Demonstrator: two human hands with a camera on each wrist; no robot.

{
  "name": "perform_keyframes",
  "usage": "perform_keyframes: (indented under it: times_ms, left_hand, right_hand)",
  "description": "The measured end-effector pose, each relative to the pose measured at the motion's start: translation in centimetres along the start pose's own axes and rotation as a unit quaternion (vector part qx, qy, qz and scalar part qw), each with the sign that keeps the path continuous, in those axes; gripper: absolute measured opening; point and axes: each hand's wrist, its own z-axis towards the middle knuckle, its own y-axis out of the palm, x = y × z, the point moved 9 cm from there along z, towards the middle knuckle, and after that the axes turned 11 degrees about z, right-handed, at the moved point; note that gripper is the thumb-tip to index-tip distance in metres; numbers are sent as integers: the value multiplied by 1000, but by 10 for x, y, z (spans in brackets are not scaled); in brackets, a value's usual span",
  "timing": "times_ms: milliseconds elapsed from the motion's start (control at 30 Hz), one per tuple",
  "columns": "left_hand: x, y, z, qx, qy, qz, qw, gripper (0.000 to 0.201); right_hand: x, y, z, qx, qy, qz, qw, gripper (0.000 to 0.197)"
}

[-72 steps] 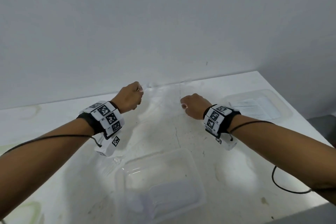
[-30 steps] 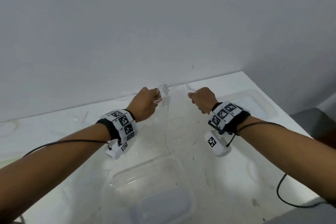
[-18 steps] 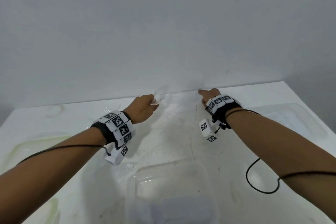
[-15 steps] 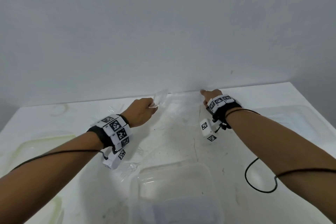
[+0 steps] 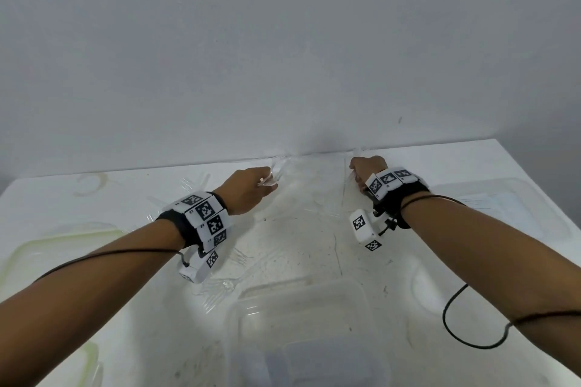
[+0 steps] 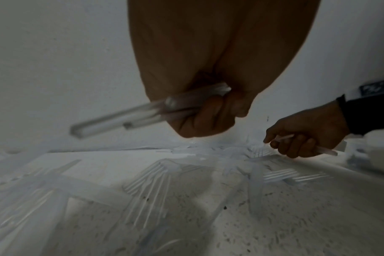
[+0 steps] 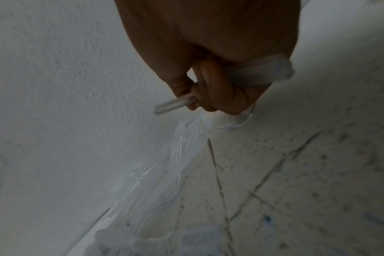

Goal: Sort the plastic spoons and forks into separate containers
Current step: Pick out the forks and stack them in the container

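Note:
Clear plastic forks and spoons (image 5: 301, 188) lie scattered on the white table against the back wall; several forks (image 6: 151, 175) show in the left wrist view and a heap of cutlery (image 7: 164, 173) in the right wrist view. My left hand (image 5: 251, 188) grips a bundle of clear handles (image 6: 121, 119) at the pile's left edge. My right hand (image 5: 366, 168) is at the pile's right end by the wall, its fingers curled round clear cutlery (image 7: 173, 104). The heads of the held pieces are hidden, so I cannot tell forks from spoons.
A clear plastic container (image 5: 298, 324) stands at the front centre. Another clear container (image 5: 518, 198) sits at the right with a paper in it, and a yellowish tray (image 5: 47, 248) at the left. A black cable (image 5: 456, 330) trails from my right arm. The wall is close behind the pile.
Both hands have moved away from me and down to the pile at the wall. The left hand's fork heads, held up a second ago, are now low over the pile.

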Motion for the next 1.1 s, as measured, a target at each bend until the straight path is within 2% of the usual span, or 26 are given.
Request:
perform_keyframes:
  times_ms: [33,133,200,333,433,567,600,700,767,867,967,1033,1100]
  left_hand:
    - [5,0,3,4,11,19,1000,25]
    - [23,8,14,-6,45,78,996,12]
    - [38,19,22,-20,82,122,989,17]
    - [64,44,35,-48,146,202,967,36]
    - [74,53,42,-41,162,226,960,36]
    - [71,53,46,-47,134,221,965,38]
    - [70,51,46,-49,126,229,964,34]
    - [68,47,42,-33,114,229,966,4]
    - [63,44,39,-24,106,215,971,24]
    - [57,36,30,-30,112,178,977,31]
    - [43,28,23,-34,96,163,981,28]
    - [30,19,19,-25,60,140,988,20]
    - [12,11,15,-8,10,82,997,15]
  right_hand:
    - [-4,-4,-11,-4,-12,-18,1000,17]
    - [4,-20,-36,13,46,42,998,26]
    - [11,-24,-48,-11,65,71,995,32]
    - [15,-38,-72,-47,28,86,995,25]
    - [20,-49,-85,-60,-5,109,992,22]
    - [23,-63,-90,-40,-17,60,997,20]
    - [21,-65,-92,-34,-24,40,998,18]
    - [13,-67,-93,-32,-58,-1,998,16]
    - [8,-64,-93,-36,-71,-23,997,21]
    - [3,-55,-94,-36,-72,-42,996,22]
    - [-3,-40,-97,-56,-73,-48,995,28]
    - [-5,-28,-102,-77,-82,-63,992,36]
    - [-6,-11,-108,-108,-98,-107,984,34]
